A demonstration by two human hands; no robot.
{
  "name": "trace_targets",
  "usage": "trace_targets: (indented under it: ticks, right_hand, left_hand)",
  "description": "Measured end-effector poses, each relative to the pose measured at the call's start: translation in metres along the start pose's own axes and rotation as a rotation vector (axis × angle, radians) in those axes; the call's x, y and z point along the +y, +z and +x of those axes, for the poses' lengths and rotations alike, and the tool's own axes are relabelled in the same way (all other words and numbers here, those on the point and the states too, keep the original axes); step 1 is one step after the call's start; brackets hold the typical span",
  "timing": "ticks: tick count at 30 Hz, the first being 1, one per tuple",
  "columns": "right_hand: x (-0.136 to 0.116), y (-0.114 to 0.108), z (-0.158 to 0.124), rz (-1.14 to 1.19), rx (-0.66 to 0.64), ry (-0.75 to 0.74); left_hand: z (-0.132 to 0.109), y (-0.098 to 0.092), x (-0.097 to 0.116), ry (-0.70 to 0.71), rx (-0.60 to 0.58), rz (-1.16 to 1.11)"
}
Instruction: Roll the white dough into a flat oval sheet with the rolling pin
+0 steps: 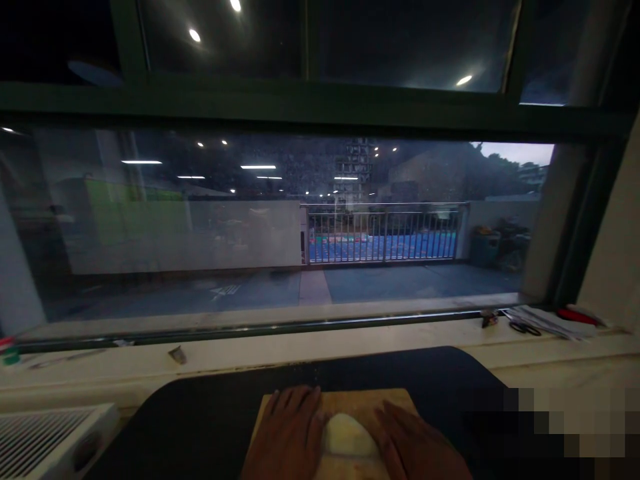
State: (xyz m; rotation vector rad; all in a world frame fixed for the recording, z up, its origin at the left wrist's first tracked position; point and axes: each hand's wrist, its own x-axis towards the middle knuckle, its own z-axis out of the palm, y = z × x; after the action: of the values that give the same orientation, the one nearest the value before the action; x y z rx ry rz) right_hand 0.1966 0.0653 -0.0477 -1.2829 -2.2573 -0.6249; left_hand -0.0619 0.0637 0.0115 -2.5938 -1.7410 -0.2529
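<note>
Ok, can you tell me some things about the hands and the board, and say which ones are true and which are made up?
1. Both hands rest on a wooden board. True.
2. A pale lump of dough lies between the left hand and the right hand. True.
3. The board sits on a bright red mat. False: the mat under it is black.
4. The right hand holds scissors. False: the scissors lie far off on the window ledge.
5. Both hands lie flat with the fingers spread out. True.
</note>
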Motion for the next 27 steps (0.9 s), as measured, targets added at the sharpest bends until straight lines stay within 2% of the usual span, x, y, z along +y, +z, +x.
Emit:
trace_targets:
  ticks: [3, 5, 8, 10, 12, 16, 20, 23, 27]
  right_hand:
    - [-0.004, -0.012, 0.029, 0.117, -0.133, 0.089]
    - [-0.004, -0.017, 0.049, 0.193, -0.196, 0.149]
    - [0.001, -0.015, 0.070, 0.266, -0.282, 0.237]
    - [0.004, -0.010, 0.074, 0.271, -0.302, 0.276]
    - [0.004, -0.006, 0.067, 0.272, -0.250, 0.266]
    - [-0.001, -0.005, 0.039, 0.182, -0.049, 0.165]
    - [-0.006, -0.011, 0.016, 0.044, -0.012, 0.043]
    - [-0.008, -0.012, 0.003, -0.027, 0.051, -0.005]
    - [-0.004, -0.006, -0.016, -0.108, 0.164, -0.077]
  left_hand:
    - [0.010, -0.002, -0.002, 0.032, 0.068, 0.021]
    - [0.020, 0.000, -0.004, -0.036, 0.101, -0.008]
    - [0.032, 0.004, -0.008, -0.117, 0.101, -0.036]
    - [0.033, 0.006, -0.009, -0.111, 0.088, -0.025]
    - [0.026, 0.005, -0.007, -0.082, 0.065, 0.003]
    - [0.005, 0.000, 0.003, -0.039, -0.035, 0.076]
    - [-0.011, 0.001, 0.010, -0.093, -0.027, 0.049]
    - [-0.020, 0.012, 0.009, -0.075, 0.007, 0.028]
    - [-0.036, 0.038, 0.007, -0.069, 0.047, 0.062]
